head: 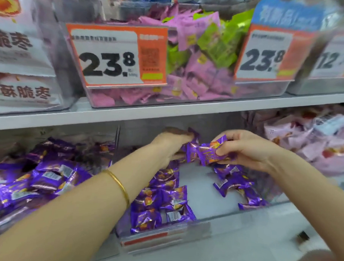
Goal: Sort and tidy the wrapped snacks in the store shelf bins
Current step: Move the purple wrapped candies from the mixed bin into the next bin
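Observation:
Both my hands reach into a clear bin (219, 212) on the lower shelf, which holds shiny purple wrapped snacks (161, 200). My right hand (244, 148) pinches a purple snack (209, 151) between thumb and fingers, lifted above the bin's bare white floor. My left hand (172, 144), with a gold bangle on its wrist, curls its fingers over more purple snacks (192, 148) right beside that one. More purple packs lie at the bin's front left and at its right (235, 183).
The bin to the left (39, 176) is full of the same purple snacks. A bin of pale pink packs (311, 139) sits at the right. On the upper shelf stand bins of pink and green packs (201, 59) with orange price tags.

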### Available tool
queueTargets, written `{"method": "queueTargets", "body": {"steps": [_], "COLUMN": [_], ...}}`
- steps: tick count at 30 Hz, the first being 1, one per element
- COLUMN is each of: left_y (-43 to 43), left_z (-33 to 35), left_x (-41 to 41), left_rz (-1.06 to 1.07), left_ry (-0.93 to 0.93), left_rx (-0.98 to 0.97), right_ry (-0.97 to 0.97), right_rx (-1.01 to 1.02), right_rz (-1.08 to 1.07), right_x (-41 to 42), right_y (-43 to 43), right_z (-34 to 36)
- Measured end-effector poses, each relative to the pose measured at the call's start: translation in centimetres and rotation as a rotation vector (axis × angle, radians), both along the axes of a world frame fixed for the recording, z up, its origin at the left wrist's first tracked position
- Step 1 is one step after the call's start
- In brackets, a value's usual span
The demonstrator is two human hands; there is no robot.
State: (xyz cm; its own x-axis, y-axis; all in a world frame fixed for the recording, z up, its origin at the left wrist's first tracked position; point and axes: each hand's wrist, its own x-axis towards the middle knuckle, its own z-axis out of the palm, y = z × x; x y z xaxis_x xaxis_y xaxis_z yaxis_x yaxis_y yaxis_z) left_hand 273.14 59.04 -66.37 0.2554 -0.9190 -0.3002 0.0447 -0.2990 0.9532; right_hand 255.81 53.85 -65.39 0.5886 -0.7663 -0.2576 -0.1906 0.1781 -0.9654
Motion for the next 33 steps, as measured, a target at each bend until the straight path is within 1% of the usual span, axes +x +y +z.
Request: {"method": "queueTargets", "body": {"steps": [1, 3, 5, 6, 7, 11, 14, 18, 21, 25, 30, 33], "left_y": [-0.8, -1.8, -2.4, -2.6, -2.8, -3.1, -3.5, -3.8, -3.8, -3.6, -3.6, -3.5], "left_z": [-0.9, -2.4, -3.5, -4.1, -4.6, -6.3, -7.0, -7.6, -8.1, -8.4, -8.2, -8.0], "left_x": [0.2, 0.6, 0.7, 0.8, 0.9, 1.2, 1.3, 1.1, 1.2, 1.6, 1.9, 1.9], "left_rz": [-0.026, -0.117, -0.211, -0.253, -0.282, -0.32, -0.304, -0.303, -0.286, -0.309, -0.28, -0.288], "left_ry": [-0.134, -0.513, -0.838, -0.95, -1.019, -1.238, -1.262, -1.182, -1.154, -1.201, -1.256, -1.247], "left_rx": [-0.045, -0.117, -0.136, -0.139, -0.144, -0.201, -0.265, -0.261, -0.265, -0.224, -0.201, -0.186], "right_ry": [0.074, 0.234, 0.352, 0.388, 0.416, 0.481, 0.494, 0.473, 0.505, 0.546, 0.555, 0.55], "right_rx": [-0.052, -0.173, -0.264, -0.289, -0.303, -0.355, -0.387, -0.397, -0.414, -0.43, -0.489, -0.507], "right_rz": [0.018, 0.061, 0.098, 0.115, 0.128, 0.141, 0.156, 0.128, 0.116, 0.111, 0.147, 0.152], "right_x": [-0.1, 0.0, 0.2, 0.3, 0.5, 1.2, 2.0, 2.5, 2.3, 2.0, 3.0, 3.7], "right_y": [-0.4, -1.0, -1.3, -1.4, -1.5, -2.1, -2.1, -2.3, -2.8, -3.0, -2.9, -3.1], "right_z": [-0.5, -1.3, -1.9, -2.2, -2.5, -3.7, -4.5, -5.2, -5.5, -5.9, -6.6, -6.9]}}
